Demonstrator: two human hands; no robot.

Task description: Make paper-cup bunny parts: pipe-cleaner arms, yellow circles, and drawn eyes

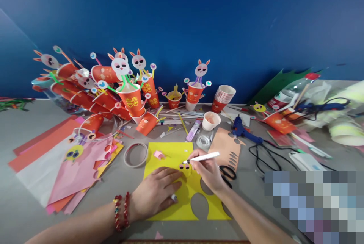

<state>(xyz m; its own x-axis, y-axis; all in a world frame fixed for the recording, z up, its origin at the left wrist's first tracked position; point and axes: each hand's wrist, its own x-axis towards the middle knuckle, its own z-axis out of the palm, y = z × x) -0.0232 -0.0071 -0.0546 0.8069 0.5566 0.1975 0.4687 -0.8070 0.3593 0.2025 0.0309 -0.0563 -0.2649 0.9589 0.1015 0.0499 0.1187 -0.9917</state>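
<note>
we're mid-way on one face piece, with a lot already built behind it. our left hand [155, 194] lies flat, fingers spread, palm down on the yellow sheet [170, 157], pinning it near the front edge of the table [17, 213]. our right hand [209, 170] is closed around a white pen [203, 157], tip down at a small yellow face [185, 167] with pink cheeks and dark eyes that sits on the sheet just past our left fingertips.

done, as far as we see: the sheet already has round holes cut out [199, 206] near its front edge, so several discs are out. a small pink scrap [159, 155] lies on its far half. along the table's back edge stands a crowd of finished red cups with bunny heads [125, 85], some upright, some tipped over toward the back left corner. another yellow face [73, 154] rests on the coloured paper stack [57, 164] at the left edge.

left, by our judgement: this face looks only partly drawn, and it isn't on a cup yet. a stack of plain red cups [223, 98] waits at the back, right of centre, so more units are likely open.

tools close by: tape ring [135, 155] left of the sheet, scissors [227, 172] just right of our right hand, blue glue gun [241, 130] beyond them, clear tape roll [203, 141] and a white cup [211, 120] past the sheet's far edge. the front right corner is blurred out, can't tell what's there.
</note>
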